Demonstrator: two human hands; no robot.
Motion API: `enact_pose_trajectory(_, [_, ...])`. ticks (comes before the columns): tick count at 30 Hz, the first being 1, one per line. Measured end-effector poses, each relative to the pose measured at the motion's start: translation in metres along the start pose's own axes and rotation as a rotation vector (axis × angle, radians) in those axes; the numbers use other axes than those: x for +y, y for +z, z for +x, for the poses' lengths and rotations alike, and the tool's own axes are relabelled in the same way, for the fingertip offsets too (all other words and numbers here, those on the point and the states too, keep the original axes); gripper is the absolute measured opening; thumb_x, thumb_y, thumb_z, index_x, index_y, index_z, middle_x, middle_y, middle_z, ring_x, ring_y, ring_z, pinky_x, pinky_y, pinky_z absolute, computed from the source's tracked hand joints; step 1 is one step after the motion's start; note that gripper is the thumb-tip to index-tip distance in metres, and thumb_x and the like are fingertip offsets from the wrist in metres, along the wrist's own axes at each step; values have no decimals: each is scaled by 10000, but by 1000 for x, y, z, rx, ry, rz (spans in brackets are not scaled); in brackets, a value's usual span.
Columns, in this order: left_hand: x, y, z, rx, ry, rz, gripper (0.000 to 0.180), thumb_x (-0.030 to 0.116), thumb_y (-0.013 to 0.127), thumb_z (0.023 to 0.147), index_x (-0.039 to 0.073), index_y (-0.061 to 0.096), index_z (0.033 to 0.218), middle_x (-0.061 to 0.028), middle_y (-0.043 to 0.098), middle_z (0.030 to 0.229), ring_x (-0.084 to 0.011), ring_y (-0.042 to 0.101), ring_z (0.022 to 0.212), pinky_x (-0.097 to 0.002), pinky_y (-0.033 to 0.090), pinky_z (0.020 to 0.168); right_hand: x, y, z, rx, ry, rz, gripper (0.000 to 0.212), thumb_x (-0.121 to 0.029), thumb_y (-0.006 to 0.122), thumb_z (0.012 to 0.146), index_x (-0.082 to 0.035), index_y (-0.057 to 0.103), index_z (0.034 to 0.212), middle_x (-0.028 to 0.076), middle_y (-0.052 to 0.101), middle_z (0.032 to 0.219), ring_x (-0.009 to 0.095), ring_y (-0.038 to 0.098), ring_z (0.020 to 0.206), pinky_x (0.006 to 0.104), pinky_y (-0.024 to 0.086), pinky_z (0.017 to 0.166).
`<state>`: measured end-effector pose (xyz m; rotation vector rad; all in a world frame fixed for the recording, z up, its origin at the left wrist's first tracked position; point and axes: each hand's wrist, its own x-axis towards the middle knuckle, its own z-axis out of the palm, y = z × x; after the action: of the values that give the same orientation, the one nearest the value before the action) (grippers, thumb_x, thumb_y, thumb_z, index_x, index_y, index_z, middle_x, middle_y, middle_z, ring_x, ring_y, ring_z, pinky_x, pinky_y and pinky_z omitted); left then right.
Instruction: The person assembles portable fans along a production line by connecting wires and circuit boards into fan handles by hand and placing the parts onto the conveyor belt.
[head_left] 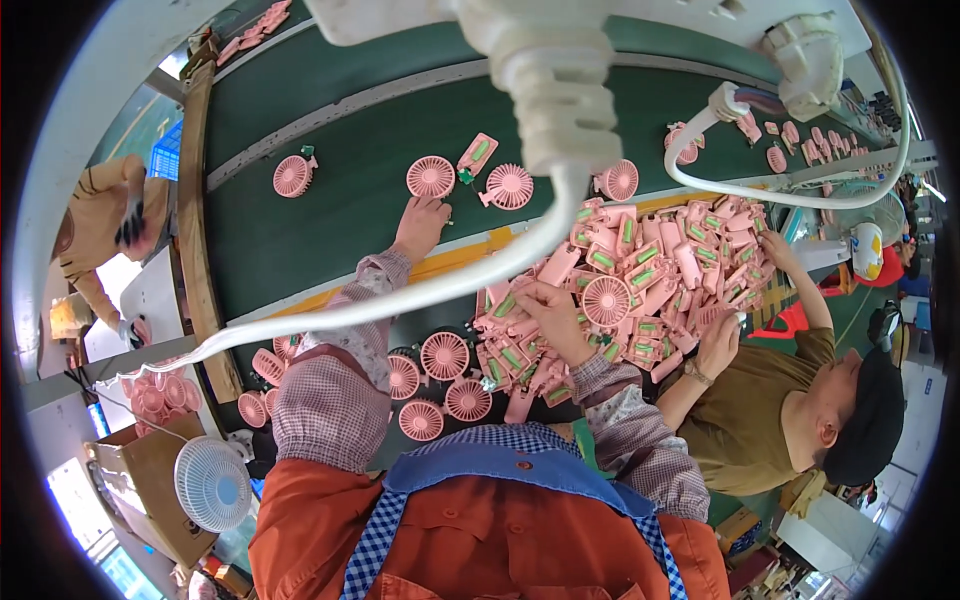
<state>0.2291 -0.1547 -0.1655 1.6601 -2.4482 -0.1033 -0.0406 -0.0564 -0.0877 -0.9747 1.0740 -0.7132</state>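
My left hand (420, 226) reaches over the green conveyor belt (330, 235), fingers curled together at the lower edge of a round pink fan head (431, 177). Beside it on the belt lie a pink handle casing with a green strip (478, 153) and another pink fan head (510, 187). My right hand (556, 318) is closed in a pinch at the left part of a heap of pink handle casings (655, 270); what its fingertips hold is hidden. A fan head (606, 301) rests on the heap close by. Several fan heads (444, 355) lie between my arms.
A white cable (440, 290) and its thick plug (560, 100) hang across the view. At right, a person in a dark cap (780, 420) has both hands at the heap; another person (110, 230) works at left. A white desk fan (212, 483) stands lower left.
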Motion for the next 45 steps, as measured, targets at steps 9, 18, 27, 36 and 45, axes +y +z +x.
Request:
enact_pose_trajectory(9, [57,-70,-13,166,-427,-865,266,23,630,705,26,628,971,-87,536,625,-160,509,560,-297,428,544,-15,3,-16,71,-77,111,101,-65,552,872,31,583,868,52,624,845,74,558,627,217,503,553])
enact_pose_trajectory(18, [85,-90,-67,122,-546,-1146,210,-5,619,748,-4,625,958,14,468,616,-61,406,551,-229,350,491,-30,14,-40,7,-45,267,163,-60,521,893,25,634,974,33,588,729,83,539,622,201,455,589])
enact_pose_trajectory(27, [120,-120,-93,161,-503,-1283,231,-53,613,762,0,564,981,35,473,663,-40,429,585,-195,356,533,-45,24,-56,-18,-101,306,126,2,519,871,35,590,971,66,604,814,91,545,688,199,451,641])
enact_pose_trajectory(36, [149,-152,-103,53,-446,-1547,202,-84,603,772,28,508,911,30,544,725,-22,485,647,-167,388,588,-64,40,-73,-44,-112,0,42,-19,568,848,5,581,879,33,611,729,68,557,573,180,449,498])
enact_pose_trajectory(45, [173,-185,-109,-4,-304,-1318,183,-65,629,748,10,546,892,26,535,735,-36,479,679,-190,420,615,-77,49,-86,-19,-256,-272,67,-27,627,775,22,593,804,28,602,672,75,562,580,223,440,509])
